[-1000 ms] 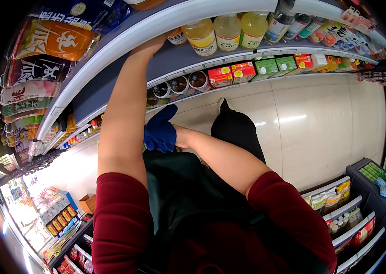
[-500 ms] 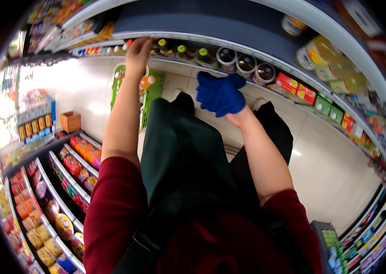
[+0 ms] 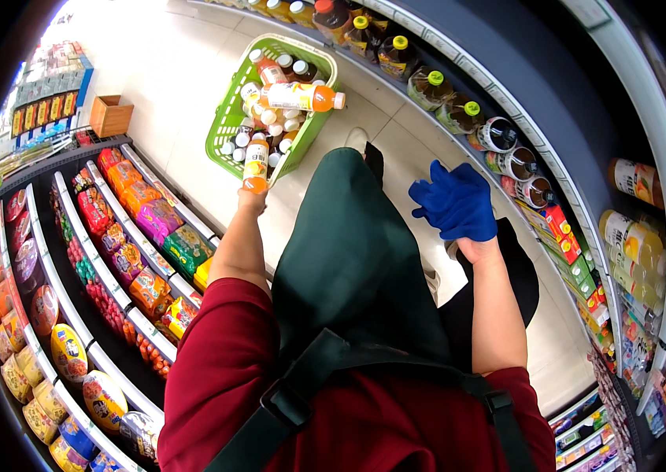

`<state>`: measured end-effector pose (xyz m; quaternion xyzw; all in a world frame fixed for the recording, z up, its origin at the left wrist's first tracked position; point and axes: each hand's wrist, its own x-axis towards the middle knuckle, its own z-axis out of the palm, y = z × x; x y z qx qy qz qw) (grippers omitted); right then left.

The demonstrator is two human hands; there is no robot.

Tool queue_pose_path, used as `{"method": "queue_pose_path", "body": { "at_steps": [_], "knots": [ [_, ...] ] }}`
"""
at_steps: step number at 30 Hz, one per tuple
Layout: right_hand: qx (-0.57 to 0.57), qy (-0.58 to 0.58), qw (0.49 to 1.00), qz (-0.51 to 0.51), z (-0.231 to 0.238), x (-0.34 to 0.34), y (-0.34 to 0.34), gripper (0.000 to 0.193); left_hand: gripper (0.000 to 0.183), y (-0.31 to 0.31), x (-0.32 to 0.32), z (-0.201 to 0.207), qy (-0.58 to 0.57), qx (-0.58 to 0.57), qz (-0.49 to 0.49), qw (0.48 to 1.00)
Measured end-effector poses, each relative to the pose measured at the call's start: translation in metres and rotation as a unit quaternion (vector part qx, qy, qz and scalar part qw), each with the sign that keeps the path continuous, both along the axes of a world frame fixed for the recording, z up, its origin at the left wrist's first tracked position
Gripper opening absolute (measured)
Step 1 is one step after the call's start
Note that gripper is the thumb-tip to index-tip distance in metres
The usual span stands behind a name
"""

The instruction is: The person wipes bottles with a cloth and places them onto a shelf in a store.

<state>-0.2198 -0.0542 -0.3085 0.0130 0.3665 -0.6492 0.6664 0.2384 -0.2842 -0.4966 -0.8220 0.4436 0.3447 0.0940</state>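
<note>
My left hand [image 3: 252,202] is closed round the lower end of an orange juice bottle [image 3: 256,164], whose white-capped end points away over the near side of a green plastic basket [image 3: 223,118]. Inside the basket are several white-capped bottles, and another orange drink bottle [image 3: 297,97] lies across the top of them, its cap over the right rim. A crumpled blue cloth [image 3: 455,200] covers my right hand [image 3: 476,248]. The fingers there are hidden, but the cloth bunches up in the hand's grip, beside the right-hand shelf.
Bottles with yellow caps [image 3: 435,79] line the low shelf at the right, below a dark upper shelf [image 3: 506,55]. Packaged snacks [image 3: 140,197] fill the tiered rack on the left. A wooden box [image 3: 111,116] stands on the pale tiled floor beyond it.
My left hand has gone from the shelf bottles down to the basket and now holds an orange juice bottle. The view has swung left. The blue cloth stays in my right hand.
</note>
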Motion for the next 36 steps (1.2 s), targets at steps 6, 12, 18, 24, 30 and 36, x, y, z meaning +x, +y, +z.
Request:
{"method": "queue_pose_path", "body": {
  "at_steps": [6,12,18,24,30,36],
  "knots": [
    [0.005,0.002,1.000,0.029,-0.009,0.007,-0.008,0.047,0.053,0.010,-0.003,0.073,0.075,-0.183,0.025,0.980],
    [0.052,-0.056,0.997,0.013,-0.025,0.000,0.003,0.044,0.032,0.014,-0.029,0.196,0.245,-0.265,0.024,0.932],
    [-0.040,-0.041,0.995,0.079,-0.054,-0.008,0.032,0.058,0.030,0.044,-0.158,0.304,0.436,-0.144,-0.203,0.865],
    [-0.099,-0.114,0.988,-0.009,0.014,-0.039,0.070,0.056,0.047,0.102,-0.308,0.340,0.417,-0.180,-0.556,0.696],
    [-0.182,-0.050,0.979,-0.076,-0.002,-0.055,0.099,0.053,0.082,0.151,-0.399,0.343,0.704,0.023,-0.250,0.664],
    [-0.219,-0.070,0.959,-0.165,0.028,-0.075,0.107,0.056,0.071,0.166,-0.469,0.339,0.656,-0.011,-0.342,0.673]
  ]
}}
